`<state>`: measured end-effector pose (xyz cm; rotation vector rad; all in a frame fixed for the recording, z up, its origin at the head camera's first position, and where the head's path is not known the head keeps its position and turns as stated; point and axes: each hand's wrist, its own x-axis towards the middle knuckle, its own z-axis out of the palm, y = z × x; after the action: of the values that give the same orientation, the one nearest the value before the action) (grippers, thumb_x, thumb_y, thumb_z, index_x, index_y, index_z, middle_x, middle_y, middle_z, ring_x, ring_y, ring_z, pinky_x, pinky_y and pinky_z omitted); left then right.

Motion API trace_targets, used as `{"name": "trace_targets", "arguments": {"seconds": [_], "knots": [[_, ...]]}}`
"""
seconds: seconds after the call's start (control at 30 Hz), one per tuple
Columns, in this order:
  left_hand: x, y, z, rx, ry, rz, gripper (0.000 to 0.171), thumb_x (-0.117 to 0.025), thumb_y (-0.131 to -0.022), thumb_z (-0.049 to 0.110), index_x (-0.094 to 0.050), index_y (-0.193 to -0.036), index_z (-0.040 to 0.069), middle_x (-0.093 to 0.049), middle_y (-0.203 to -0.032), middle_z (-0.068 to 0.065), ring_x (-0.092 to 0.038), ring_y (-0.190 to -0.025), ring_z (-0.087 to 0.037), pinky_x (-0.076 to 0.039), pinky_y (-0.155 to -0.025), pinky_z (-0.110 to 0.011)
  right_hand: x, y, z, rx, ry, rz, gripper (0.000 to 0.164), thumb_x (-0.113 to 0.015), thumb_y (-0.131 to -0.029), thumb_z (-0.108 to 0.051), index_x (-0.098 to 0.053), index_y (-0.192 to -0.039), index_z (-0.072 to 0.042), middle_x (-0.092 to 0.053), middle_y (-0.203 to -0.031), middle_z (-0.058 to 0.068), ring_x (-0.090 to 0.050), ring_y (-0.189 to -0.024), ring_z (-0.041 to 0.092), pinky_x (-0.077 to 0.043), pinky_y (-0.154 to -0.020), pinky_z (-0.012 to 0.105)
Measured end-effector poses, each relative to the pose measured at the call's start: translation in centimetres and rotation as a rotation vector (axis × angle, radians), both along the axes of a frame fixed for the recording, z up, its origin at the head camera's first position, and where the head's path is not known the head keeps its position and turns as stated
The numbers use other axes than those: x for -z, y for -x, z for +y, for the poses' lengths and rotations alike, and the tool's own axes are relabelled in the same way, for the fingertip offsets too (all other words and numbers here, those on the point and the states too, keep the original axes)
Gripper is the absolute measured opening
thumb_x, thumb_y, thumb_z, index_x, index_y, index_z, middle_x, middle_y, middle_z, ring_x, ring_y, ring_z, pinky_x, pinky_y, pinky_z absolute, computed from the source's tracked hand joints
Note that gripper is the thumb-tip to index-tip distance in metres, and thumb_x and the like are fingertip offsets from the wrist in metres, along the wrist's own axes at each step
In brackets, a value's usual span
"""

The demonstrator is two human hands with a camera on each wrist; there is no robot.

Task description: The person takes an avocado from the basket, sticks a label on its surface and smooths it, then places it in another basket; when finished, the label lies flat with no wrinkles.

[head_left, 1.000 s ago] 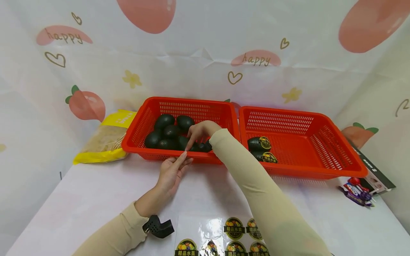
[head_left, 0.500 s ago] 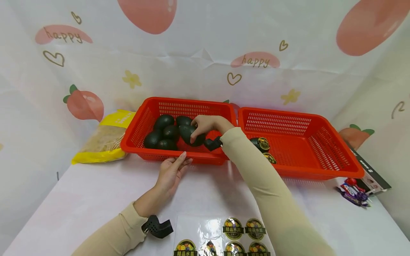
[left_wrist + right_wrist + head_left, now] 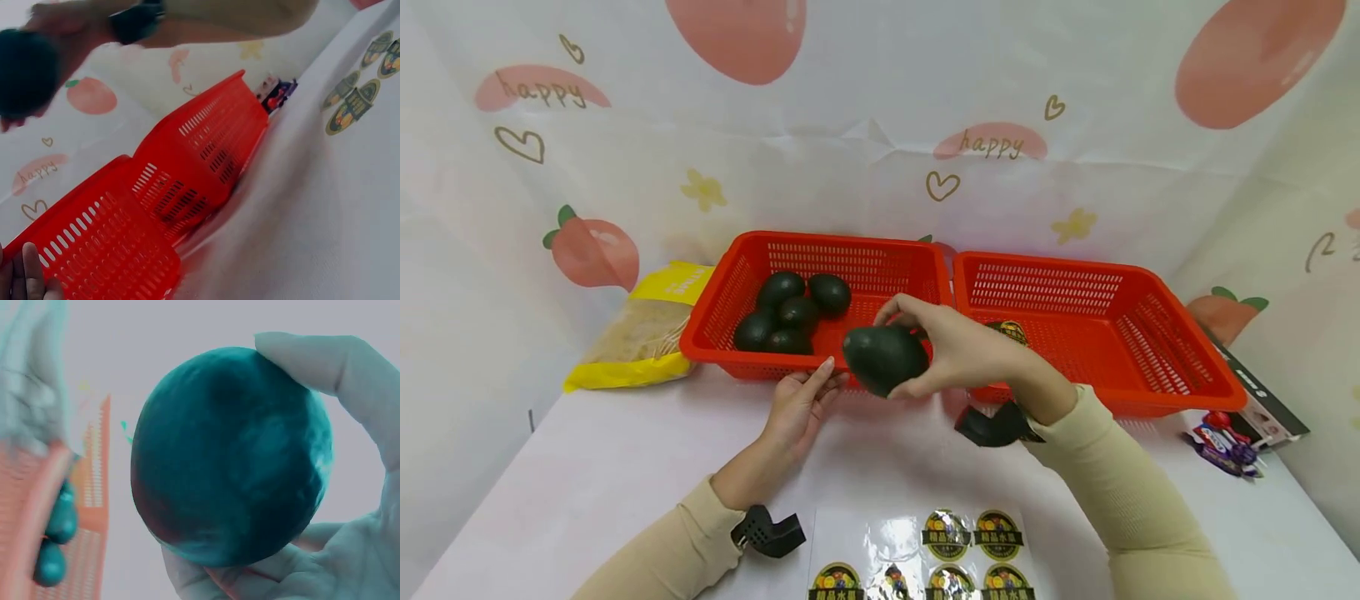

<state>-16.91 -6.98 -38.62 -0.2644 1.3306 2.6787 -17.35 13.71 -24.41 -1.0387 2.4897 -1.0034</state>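
A dark green avocado (image 3: 880, 360) is gripped in my right hand (image 3: 962, 350), raised in front of the left red basket (image 3: 880, 246). In the right wrist view the fingers and thumb wrap around the avocado (image 3: 228, 456). My left hand (image 3: 796, 410) rests against the front wall of that basket, thumb near the rim. The left wrist view shows its fingers (image 3: 31, 269) lying fairly straight along the outside of the wall. Several more avocados (image 3: 782, 290) are grouped on the basket's left side.
Beside it stands a second red basket (image 3: 1052, 262), with a gold-and-black sticker (image 3: 1011, 332) visible behind my right hand. A sheet of round stickers (image 3: 910, 533) lies at the front. A yellow bag (image 3: 640, 329) is at left; wrapped sweets (image 3: 1221, 442) and a box (image 3: 1262, 400) are at right.
My right hand has taken hold of an avocado inside the left basket and lifted it up and toward me, past the front rim. The left hand has stayed at the basket wall.
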Motion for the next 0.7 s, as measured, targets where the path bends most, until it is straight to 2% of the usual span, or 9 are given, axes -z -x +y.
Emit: {"name": "trace_targets", "arguments": {"seconds": [0.1, 0.23, 0.4, 0.53, 0.6, 0.7], "knots": [[0.0, 0.0, -0.1, 0.006, -0.014, -0.014, 0.013, -0.054, -0.094, 0.009, -0.063, -0.084, 0.01, -0.07, -0.074, 0.0, -0.068, -0.073, -0.01, -0.055, -0.077, -0.022, 1.9, -1.5, 1.1, 0.003, -0.003, -0.011, 0.056, -0.081, -0.068, -0.019, -0.05, -0.115, -0.018, -0.063, -0.107, 0.0, -0.058, -0.096, 0.015, -0.052, -0.079, 0.03], [-0.1, 0.1, -0.2, 0.01, 0.003, -0.023, 0.011, -0.053, -0.094, 0.01, -0.06, -0.086, 0.009, -0.068, -0.074, 0.001, -0.068, -0.073, -0.009, -0.055, -0.078, -0.022, 5.1, -2.5, 2.4, 0.014, -0.012, -0.049, 0.054, -0.081, -0.069, -0.022, -0.055, -0.117, -0.021, -0.063, -0.109, -0.001, -0.058, -0.091, 0.014, -0.052, -0.076, 0.027], [-0.2, 0.3, -0.1, 0.025, 0.022, -0.014, 0.009, -0.056, -0.093, 0.011, -0.06, -0.085, 0.009, -0.067, -0.076, 0.001, -0.068, -0.075, -0.01, -0.054, -0.084, -0.025, 9.1, -3.1, 3.7, 0.056, -0.019, -0.09, 0.059, -0.08, -0.07, -0.027, -0.058, -0.123, -0.017, -0.064, -0.113, 0.001, -0.057, -0.09, 0.014, -0.05, -0.075, 0.025], [-0.3, 0.1, -0.2, 0.032, 0.039, -0.038, 0.01, -0.057, -0.093, 0.012, -0.06, -0.084, 0.009, -0.068, -0.076, 0.001, -0.068, -0.075, -0.01, -0.053, -0.085, -0.025, 11.8, -3.1, 4.1, 0.107, -0.03, -0.083, 0.066, -0.081, -0.069, -0.033, -0.057, -0.126, -0.012, -0.064, -0.116, 0.003, -0.057, -0.093, 0.014, -0.047, -0.077, 0.025], [-0.3, -0.1, -0.3, 0.061, 0.05, -0.058, 0.011, -0.056, -0.093, 0.012, -0.062, -0.085, 0.008, -0.07, -0.077, 0.001, -0.069, -0.076, -0.011, -0.053, -0.085, -0.024, 12.9, -3.0, 4.2, 0.13, -0.041, -0.078, 0.069, -0.081, -0.068, -0.035, -0.056, -0.128, -0.01, -0.064, -0.119, 0.002, -0.056, -0.097, 0.014, -0.047, -0.08, 0.026], [-0.5, -1.2, -0.6, 0.154, 0.122, -0.057, 0.018, -0.055, -0.094, 0.014, -0.064, -0.102, 0.001, -0.072, -0.083, 0.001, -0.069, -0.081, -0.01, -0.053, -0.085, -0.024, 13.9, -2.9, 4.1, 0.157, -0.043, -0.083, 0.073, -0.082, -0.067, -0.035, -0.055, -0.129, -0.007, -0.063, -0.12, 0.003, -0.056, -0.101, 0.014, -0.047, -0.085, 0.029]]}}
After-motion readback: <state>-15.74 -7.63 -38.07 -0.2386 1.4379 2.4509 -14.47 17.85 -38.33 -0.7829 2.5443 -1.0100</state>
